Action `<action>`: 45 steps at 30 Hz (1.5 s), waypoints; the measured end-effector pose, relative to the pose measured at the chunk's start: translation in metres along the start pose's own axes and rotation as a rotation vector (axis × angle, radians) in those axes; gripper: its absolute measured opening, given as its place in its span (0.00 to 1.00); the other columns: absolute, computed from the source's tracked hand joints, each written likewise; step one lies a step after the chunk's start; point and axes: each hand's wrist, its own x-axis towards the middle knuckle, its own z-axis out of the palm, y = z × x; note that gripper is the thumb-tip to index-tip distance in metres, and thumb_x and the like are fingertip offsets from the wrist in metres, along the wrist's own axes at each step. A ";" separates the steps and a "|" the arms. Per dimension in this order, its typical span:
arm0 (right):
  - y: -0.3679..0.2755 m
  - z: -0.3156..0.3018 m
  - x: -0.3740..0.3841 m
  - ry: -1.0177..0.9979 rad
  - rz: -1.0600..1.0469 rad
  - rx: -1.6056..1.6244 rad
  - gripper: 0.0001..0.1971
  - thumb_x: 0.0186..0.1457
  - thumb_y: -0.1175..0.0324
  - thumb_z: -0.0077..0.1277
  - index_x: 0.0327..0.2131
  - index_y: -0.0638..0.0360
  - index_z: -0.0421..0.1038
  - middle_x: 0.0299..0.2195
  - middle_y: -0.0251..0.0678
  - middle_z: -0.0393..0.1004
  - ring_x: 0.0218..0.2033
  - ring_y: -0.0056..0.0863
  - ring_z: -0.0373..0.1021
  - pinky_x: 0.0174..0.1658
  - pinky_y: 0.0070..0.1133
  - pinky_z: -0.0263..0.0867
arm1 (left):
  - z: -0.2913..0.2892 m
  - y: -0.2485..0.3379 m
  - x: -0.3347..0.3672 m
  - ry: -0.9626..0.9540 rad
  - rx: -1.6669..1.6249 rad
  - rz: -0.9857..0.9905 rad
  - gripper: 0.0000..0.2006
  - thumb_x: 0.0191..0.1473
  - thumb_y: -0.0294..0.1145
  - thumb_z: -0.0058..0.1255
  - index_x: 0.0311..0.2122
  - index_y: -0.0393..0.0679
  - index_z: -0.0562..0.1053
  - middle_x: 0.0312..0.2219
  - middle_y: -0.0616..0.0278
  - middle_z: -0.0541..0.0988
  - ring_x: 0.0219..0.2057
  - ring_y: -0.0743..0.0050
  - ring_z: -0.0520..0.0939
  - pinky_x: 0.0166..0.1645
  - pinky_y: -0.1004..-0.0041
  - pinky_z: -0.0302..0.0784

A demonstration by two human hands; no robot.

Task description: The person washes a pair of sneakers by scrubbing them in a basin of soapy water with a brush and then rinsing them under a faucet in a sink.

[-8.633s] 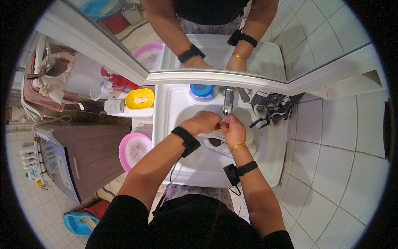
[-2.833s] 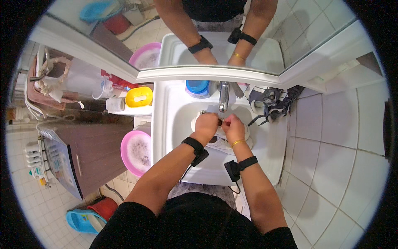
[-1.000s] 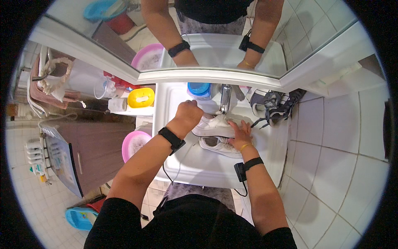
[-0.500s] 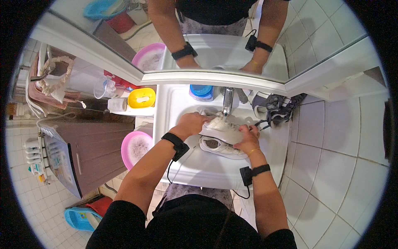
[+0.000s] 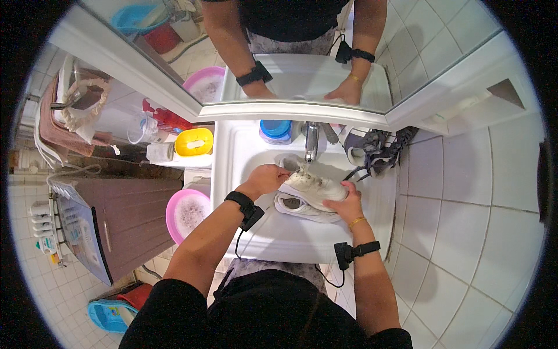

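Under the chrome faucet (image 5: pixel 311 141) a white sneaker (image 5: pixel 318 189) is held tilted, with a darkish patch over its lacing area. My left hand (image 5: pixel 267 178) is closed on the ankle end of this sneaker, fingertips pinched together at its opening. My right hand (image 5: pixel 347 205) grips the toe end, with the thumb and fingers on either side. A second white sneaker (image 5: pixel 297 207) lies just nearer to me in the white sink (image 5: pixel 256 241), partly covered by the first. Whether water is running is hard to make out.
A blue-lidded tub (image 5: pixel 275 131) stands left of the faucet. Dark shoes with loose laces (image 5: pixel 381 152) lie on the sink's right rim. To the left are a yellow soap dish (image 5: pixel 194 142) and a pink basin (image 5: pixel 189 214) of suds. A mirror (image 5: pixel 302 75) rises behind the sink.
The held sneaker has turned so that more of its lacing area shows. My right hand has shifted its grip around the toe. The whole view has moved slightly.
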 end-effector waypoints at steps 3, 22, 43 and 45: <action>-0.023 -0.027 -0.009 0.117 -0.165 -0.093 0.40 0.31 0.58 0.69 0.51 0.56 0.62 0.46 0.50 0.65 0.50 0.50 0.61 0.55 0.33 0.62 | -0.010 0.018 -0.010 -0.058 -0.238 -0.089 0.14 0.60 0.41 0.46 0.44 0.48 0.79 0.35 0.53 0.82 0.37 0.51 0.82 0.42 0.59 0.76; -0.035 -0.031 -0.044 0.181 -0.292 -0.086 0.34 0.33 0.64 0.66 0.45 0.63 0.59 0.45 0.49 0.65 0.48 0.45 0.65 0.51 0.33 0.65 | -0.010 0.031 -0.003 -0.178 0.015 -0.064 0.16 0.59 0.40 0.42 0.45 0.48 0.79 0.39 0.50 0.82 0.40 0.47 0.81 0.48 0.60 0.75; -0.024 -0.034 -0.052 0.244 -0.238 -0.088 0.32 0.34 0.63 0.65 0.42 0.63 0.59 0.43 0.47 0.63 0.46 0.45 0.64 0.50 0.32 0.64 | 0.004 0.028 -0.016 -0.046 0.364 -0.040 0.15 0.60 0.39 0.40 0.46 0.52 0.77 0.28 0.51 0.81 0.32 0.50 0.82 0.36 0.54 0.77; -0.025 -0.035 -0.051 0.255 -0.211 -0.095 0.32 0.34 0.63 0.65 0.42 0.63 0.60 0.43 0.47 0.63 0.46 0.44 0.64 0.50 0.33 0.64 | 0.017 0.031 -0.013 -0.014 0.216 -0.032 0.14 0.60 0.41 0.40 0.39 0.53 0.80 0.30 0.49 0.81 0.34 0.47 0.81 0.41 0.54 0.76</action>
